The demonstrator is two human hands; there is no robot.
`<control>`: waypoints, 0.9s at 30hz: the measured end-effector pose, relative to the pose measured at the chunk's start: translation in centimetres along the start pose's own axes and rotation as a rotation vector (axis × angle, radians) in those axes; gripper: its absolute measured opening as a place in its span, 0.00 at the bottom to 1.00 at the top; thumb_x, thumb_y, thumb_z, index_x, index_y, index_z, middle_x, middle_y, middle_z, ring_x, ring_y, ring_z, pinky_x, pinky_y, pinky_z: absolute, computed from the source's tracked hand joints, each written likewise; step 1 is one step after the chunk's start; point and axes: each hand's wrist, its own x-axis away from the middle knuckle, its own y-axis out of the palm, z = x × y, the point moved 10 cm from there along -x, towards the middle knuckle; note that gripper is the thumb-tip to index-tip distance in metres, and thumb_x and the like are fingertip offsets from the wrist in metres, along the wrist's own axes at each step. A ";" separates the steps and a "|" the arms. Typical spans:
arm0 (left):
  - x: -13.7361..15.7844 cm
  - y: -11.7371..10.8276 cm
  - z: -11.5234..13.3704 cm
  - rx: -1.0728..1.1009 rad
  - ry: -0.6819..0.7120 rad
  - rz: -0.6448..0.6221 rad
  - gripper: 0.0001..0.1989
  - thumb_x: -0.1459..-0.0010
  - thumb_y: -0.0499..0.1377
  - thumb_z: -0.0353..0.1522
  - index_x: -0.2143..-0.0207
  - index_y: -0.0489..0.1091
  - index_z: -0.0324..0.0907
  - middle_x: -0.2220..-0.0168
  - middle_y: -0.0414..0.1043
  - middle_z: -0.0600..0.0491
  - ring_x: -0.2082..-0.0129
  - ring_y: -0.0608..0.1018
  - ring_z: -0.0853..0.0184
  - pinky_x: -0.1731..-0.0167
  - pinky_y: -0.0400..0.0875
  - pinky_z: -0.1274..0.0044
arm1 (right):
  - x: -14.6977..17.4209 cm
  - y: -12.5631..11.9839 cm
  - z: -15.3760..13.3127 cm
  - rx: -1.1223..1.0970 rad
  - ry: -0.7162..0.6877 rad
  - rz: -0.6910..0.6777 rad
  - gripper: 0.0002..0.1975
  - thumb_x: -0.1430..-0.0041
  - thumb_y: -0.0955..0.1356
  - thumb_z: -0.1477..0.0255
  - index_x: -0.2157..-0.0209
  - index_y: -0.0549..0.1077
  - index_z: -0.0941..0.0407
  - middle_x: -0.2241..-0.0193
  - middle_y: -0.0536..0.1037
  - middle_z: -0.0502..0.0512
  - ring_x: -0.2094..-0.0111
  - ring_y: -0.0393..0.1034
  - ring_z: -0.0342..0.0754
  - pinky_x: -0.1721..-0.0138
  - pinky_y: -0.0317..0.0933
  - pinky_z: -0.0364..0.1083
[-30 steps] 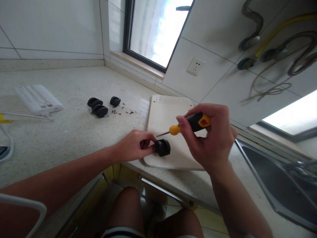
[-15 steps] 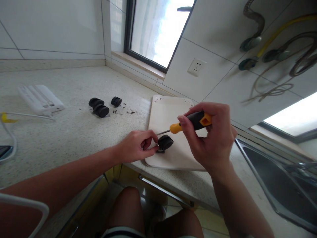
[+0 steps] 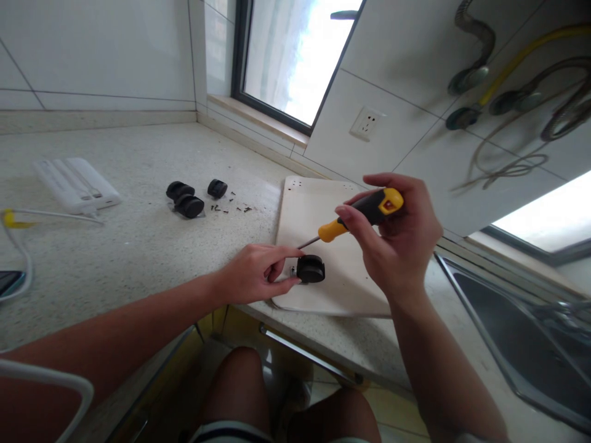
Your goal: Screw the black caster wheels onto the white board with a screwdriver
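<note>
My right hand (image 3: pixel 392 237) grips a yellow-and-black screwdriver (image 3: pixel 362 215), its shaft slanting down to the left. The tip ends by the fingertips of my left hand (image 3: pixel 263 271), where I cannot make out what it touches. Between my left thumb and forefinger is a black caster wheel (image 3: pixel 311 269), standing on a pale board (image 3: pixel 341 295) near its front left corner. Part of the caster's metal plate shows beside the wheel. More black casters (image 3: pixel 188 206) and several small dark screws (image 3: pixel 247 209) lie on the counter to the left of the board.
A white power bank (image 3: pixel 76 184) with a cable lies on the speckled counter (image 3: pixel 138 258) at left, near a phone (image 3: pixel 10 282). At right is a sink (image 3: pixel 503 326). Behind the board are a wall socket (image 3: pixel 367 123), a window and hoses. A drawer handle (image 3: pixel 309 354) runs below the counter edge.
The caster has turned, its wheel now facing more towards me, and my left fingers have shifted round it. My right hand has opened slightly and turned on the screwdriver handle, which tilts up more.
</note>
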 end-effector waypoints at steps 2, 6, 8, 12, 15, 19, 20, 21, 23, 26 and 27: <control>0.0 -0.1 0.3 -0.016 0.039 0.015 0.18 0.32 0.68 0.34 0.42 0.76 0.42 0.76 0.69 0.63 0.78 0.72 0.74 0.71 0.70 0.80 | -0.4 0.3 1.2 -0.069 0.054 0.005 0.21 0.41 0.81 0.67 0.48 0.78 0.52 0.65 0.84 0.49 0.66 0.82 0.46 0.65 0.79 0.46; 0.1 -0.2 0.9 -0.029 0.106 0.030 0.21 0.31 0.67 0.32 0.37 0.75 0.44 0.75 0.70 0.63 0.77 0.72 0.73 0.71 0.70 0.79 | -0.9 0.9 3.1 -0.188 0.149 0.012 0.21 0.45 0.82 0.66 0.50 0.81 0.52 0.67 0.85 0.48 0.70 0.81 0.44 0.68 0.78 0.42; 0.1 -0.2 1.0 -0.034 0.115 0.028 0.22 0.31 0.67 0.32 0.36 0.74 0.45 0.75 0.69 0.63 0.77 0.72 0.73 0.70 0.71 0.79 | -0.9 1.2 3.6 -0.217 0.184 0.010 0.22 0.47 0.83 0.66 0.51 0.82 0.52 0.68 0.85 0.49 0.69 0.82 0.45 0.66 0.79 0.43; 0.2 -0.1 1.2 -0.038 0.121 0.020 0.23 0.32 0.66 0.30 0.35 0.74 0.45 0.76 0.69 0.63 0.77 0.72 0.72 0.70 0.71 0.78 | -0.9 1.3 3.4 -0.292 0.170 0.011 0.22 0.48 0.84 0.68 0.52 0.81 0.51 0.65 0.85 0.49 0.66 0.84 0.47 0.64 0.81 0.45; 0.1 -0.1 1.4 -0.033 0.130 0.024 0.24 0.32 0.66 0.29 0.35 0.74 0.45 0.76 0.68 0.63 0.77 0.72 0.73 0.70 0.71 0.78 | -0.7 1.5 3.2 -0.329 0.168 -0.002 0.19 0.46 0.83 0.69 0.53 0.81 0.50 0.62 0.85 0.48 0.65 0.84 0.47 0.63 0.81 0.46; 0.0 -0.2 1.7 -0.021 0.160 0.028 0.25 0.33 0.66 0.28 0.34 0.73 0.45 0.76 0.67 0.64 0.78 0.71 0.73 0.70 0.70 0.79 | -0.4 2.1 3.5 -0.315 0.225 -0.045 0.16 0.38 0.79 0.65 0.50 0.82 0.51 0.60 0.85 0.50 0.60 0.84 0.47 0.57 0.81 0.48; 0.0 -0.2 1.8 -0.019 0.172 0.030 0.25 0.32 0.66 0.28 0.34 0.73 0.45 0.76 0.67 0.64 0.78 0.71 0.73 0.70 0.70 0.79 | -0.3 2.1 3.5 -0.303 0.233 -0.053 0.16 0.37 0.79 0.64 0.49 0.82 0.50 0.59 0.85 0.51 0.58 0.84 0.47 0.56 0.81 0.48; 0.0 -0.3 1.9 -0.017 0.181 0.033 0.25 0.32 0.66 0.28 0.34 0.73 0.45 0.76 0.67 0.64 0.78 0.71 0.73 0.70 0.69 0.79 | -0.3 2.2 3.4 -0.290 0.238 -0.059 0.16 0.36 0.78 0.63 0.48 0.82 0.50 0.59 0.85 0.51 0.57 0.84 0.48 0.55 0.81 0.48; 0.1 -0.3 2.0 -0.015 0.194 0.038 0.24 0.32 0.65 0.28 0.35 0.74 0.45 0.76 0.67 0.64 0.78 0.71 0.73 0.70 0.69 0.79 | -0.2 2.2 3.3 -0.262 0.237 -0.065 0.16 0.34 0.77 0.62 0.47 0.82 0.50 0.59 0.85 0.51 0.56 0.83 0.48 0.55 0.80 0.48; 0.1 -0.3 2.0 -0.012 0.193 0.036 0.23 0.32 0.65 0.28 0.35 0.74 0.44 0.77 0.66 0.64 0.78 0.72 0.73 0.70 0.70 0.79 | -0.3 2.0 3.2 -0.231 0.230 -0.054 0.16 0.33 0.76 0.60 0.47 0.82 0.50 0.59 0.85 0.51 0.56 0.83 0.48 0.56 0.79 0.48; 0.1 -0.3 2.0 -0.010 0.195 0.036 0.23 0.32 0.65 0.28 0.35 0.74 0.44 0.76 0.66 0.64 0.78 0.72 0.73 0.70 0.70 0.78 | -0.3 2.0 3.2 -0.220 0.228 -0.049 0.16 0.33 0.76 0.59 0.47 0.82 0.50 0.60 0.85 0.51 0.57 0.83 0.48 0.57 0.78 0.48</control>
